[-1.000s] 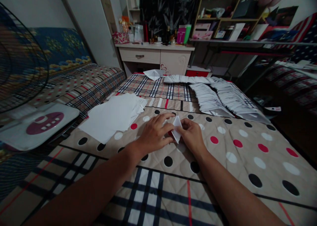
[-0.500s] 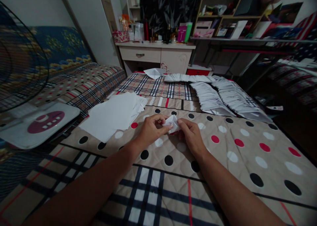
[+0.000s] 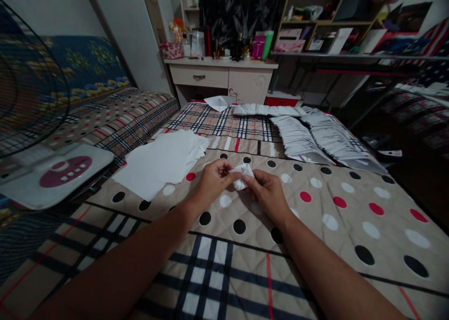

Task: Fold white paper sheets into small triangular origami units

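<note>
A small folded white paper (image 3: 242,171) is held between both hands just above the patterned bedspread (image 3: 217,236). My left hand (image 3: 216,178) pinches its left side, the thumb lying across the front. From the right, my right hand (image 3: 267,186) grips the other side with thumb and fingers. Part of the paper is hidden behind the thumbs. Left of my hands lies a loose pile of flat white paper sheets (image 3: 157,158).
Rows of folded papers (image 3: 301,140) stand packed together at the right back of the bed, with another row (image 3: 266,110) along the far edge. One folded sheet (image 3: 219,103) lies beside it. A fan (image 3: 28,81) stands at the left; a white dresser (image 3: 217,74) is beyond the bed.
The folded paper has turned and looks more compact, its peak lower. My right thumb has shifted left onto its front, and the hands have come slightly closer together.
</note>
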Demonstrator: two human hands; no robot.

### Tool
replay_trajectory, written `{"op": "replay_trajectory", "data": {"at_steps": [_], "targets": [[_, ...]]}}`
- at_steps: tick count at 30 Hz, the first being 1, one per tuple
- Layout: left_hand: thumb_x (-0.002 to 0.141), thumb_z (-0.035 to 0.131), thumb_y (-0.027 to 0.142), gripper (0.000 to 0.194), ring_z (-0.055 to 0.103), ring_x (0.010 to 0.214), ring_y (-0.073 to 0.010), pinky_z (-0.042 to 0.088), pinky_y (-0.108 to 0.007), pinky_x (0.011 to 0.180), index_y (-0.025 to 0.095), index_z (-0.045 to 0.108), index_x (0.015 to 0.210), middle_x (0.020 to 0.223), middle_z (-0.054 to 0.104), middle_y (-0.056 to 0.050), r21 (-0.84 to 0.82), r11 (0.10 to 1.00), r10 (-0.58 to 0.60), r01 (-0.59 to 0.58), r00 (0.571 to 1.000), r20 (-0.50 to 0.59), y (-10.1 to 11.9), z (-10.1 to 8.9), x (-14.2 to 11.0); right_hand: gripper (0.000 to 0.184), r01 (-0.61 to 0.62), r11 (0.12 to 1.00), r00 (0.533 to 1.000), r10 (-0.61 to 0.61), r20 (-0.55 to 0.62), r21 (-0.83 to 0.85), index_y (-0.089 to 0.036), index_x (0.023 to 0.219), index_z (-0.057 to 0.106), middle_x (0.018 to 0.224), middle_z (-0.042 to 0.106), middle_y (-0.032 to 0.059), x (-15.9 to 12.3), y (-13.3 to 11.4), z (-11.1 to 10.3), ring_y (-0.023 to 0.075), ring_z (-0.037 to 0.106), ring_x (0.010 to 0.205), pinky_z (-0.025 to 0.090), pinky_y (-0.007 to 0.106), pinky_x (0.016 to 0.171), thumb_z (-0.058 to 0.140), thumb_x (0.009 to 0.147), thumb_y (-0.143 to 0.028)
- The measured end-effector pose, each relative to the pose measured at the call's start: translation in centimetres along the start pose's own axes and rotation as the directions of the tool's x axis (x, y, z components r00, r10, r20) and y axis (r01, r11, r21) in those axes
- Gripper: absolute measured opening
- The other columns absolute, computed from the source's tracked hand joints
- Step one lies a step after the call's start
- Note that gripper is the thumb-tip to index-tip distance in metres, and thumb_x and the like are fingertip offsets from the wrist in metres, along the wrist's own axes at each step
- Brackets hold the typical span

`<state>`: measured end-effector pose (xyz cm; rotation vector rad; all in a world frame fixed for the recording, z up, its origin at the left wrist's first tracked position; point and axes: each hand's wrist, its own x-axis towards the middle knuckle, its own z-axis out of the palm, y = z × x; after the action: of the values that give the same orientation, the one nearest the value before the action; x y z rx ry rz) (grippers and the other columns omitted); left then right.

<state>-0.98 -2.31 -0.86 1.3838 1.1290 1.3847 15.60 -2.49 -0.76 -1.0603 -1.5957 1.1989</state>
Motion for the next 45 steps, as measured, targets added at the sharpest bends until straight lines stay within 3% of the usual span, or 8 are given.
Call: {"op": "replay_trajectory", "data": {"at_steps": [5,14,17,24,27,30,37,45], "targets": [[0.07,0.076,0.033,0.023,0.064,0.077,-0.0134,0.053,-0.027,0.072,0.015,0.062,0.074,0.083,0.068,-0.003,-0.026,0.999,0.038,-0.038,0.999,0.017,0.1,0.1,-0.2,0.038,-0.018,0.999,1.0,0.019,-0.012,0.03,-0.017,0.062,0.057,0.052,0.047,-0.0035,-0.1,0.1,0.1,0.0084,0.038,0.047,0.026,0.023,0.045,0.061,0.086,-0.046],[0.072,0.074,0.031,0.021,0.061,0.066,-0.0114,0.051,-0.025,0.063,0.015,0.061,0.066,0.069,0.064,-0.001,0.044,0.997,0.057,-0.057,0.998,-0.01,0.7,0.1,-0.3,0.044,0.013,0.999,1.0,-0.013,-0.003,-0.033,-0.018,0.056,0.051,0.051,0.043,-0.0036,-0.3,-0.3,0.6,0.009,0.037,0.05,0.027,0.024,0.048,0.058,0.087,-0.047],[0.072,0.073,0.027,0.02,0.06,0.064,-0.0109,0.048,-0.023,0.06,0.015,0.059,0.064,0.067,0.063,-0.001,0.086,0.995,0.052,-0.053,0.999,0.016,0.9,-0.1,-0.2,0.031,0.045,0.998,0.997,-0.047,-0.063,-0.034,-0.018,0.065,0.055,0.058,0.048,-0.0037,0.0,-0.1,0.7,0.0102,0.042,0.055,0.032,0.024,0.052,0.069,0.079,-0.042],[0.063,0.08,0.029,0.043,0.058,0.052,-0.0096,0.044,-0.019,0.05,0.019,0.047,0.089,0.064,0.062,0.006,-0.014,0.99,-0.139,0.141,0.984,0.112,0.6,-0.3,-0.3,0.025,-0.016,0.989,1.0,0.012,0.028,0.149,-0.019,0.072,0.055,0.063,0.054,-0.0038,0.2,0.2,0.9,0.0105,0.049,0.055,0.039,0.023,0.053,0.076,0.07,-0.031],[0.066,0.079,0.037,0.05,0.059,0.053,-0.0104,0.044,-0.02,0.049,0.02,0.048,0.1,0.069,0.066,0.004,-0.105,0.972,-0.2,0.21,0.975,0.096,0.4,0.0,-0.3,0.027,-0.065,0.98,0.997,0.073,-0.033,0.188,-0.019,0.068,0.054,0.053,0.051,-0.0056,0.0,-0.2,0.7,0.008,0.042,0.044,0.032,0.021,0.042,0.075,0.071,-0.035],[0.07,0.075,0.043,0.039,0.062,0.062,-0.0118,0.048,-0.021,0.056,0.015,0.058,0.092,0.075,0.068,-0.002,-0.144,0.966,-0.199,0.213,0.974,0.106,0.4,0.5,-0.2,0.026,-0.063,0.966,0.987,0.097,-0.126,0.25,-0.019,0.069,0.053,0.047,0.054,-0.0051,0.0,-0.6,0.5,0.0086,0.044,0.039,0.032,0.021,0.041,0.073,0.075,-0.036],[0.076,0.068,0.036,0.024,0.053,0.052,-0.0094,0.041,-0.021,0.049,0.013,0.067,0.072,0.062,0.063,0.0,0.051,0.984,-0.172,0.171,0.985,0.013,0.3,0.2,0.0,0.026,-0.072,0.949,0.989,0.109,-0.105,0.306,-0.02,0.075,0.053,0.052,0.062,-0.002,0.0,-0.7,0.7,0.012,0.056,0.045,0.043,0.022,0.047,0.072,0.076,-0.039],[0.071,0.073,0.034,0.022,0.052,0.052,-0.0095,0.036,-0.021,0.048,0.015,0.067,0.064,0.057,0.06,0.002,0.224,0.971,-0.1,0.085,0.994,0.054,0.8,-0.1,-0.3,0.031,-0.094,0.988,0.992,0.103,-0.072,0.12,-0.016,0.067,0.063,0.043,0.051,-0.0032,0.3,-0.6,0.5,0.0084,0.041,0.037,0.028,0.021,0.037,0.069,0.076,-0.045]]}}
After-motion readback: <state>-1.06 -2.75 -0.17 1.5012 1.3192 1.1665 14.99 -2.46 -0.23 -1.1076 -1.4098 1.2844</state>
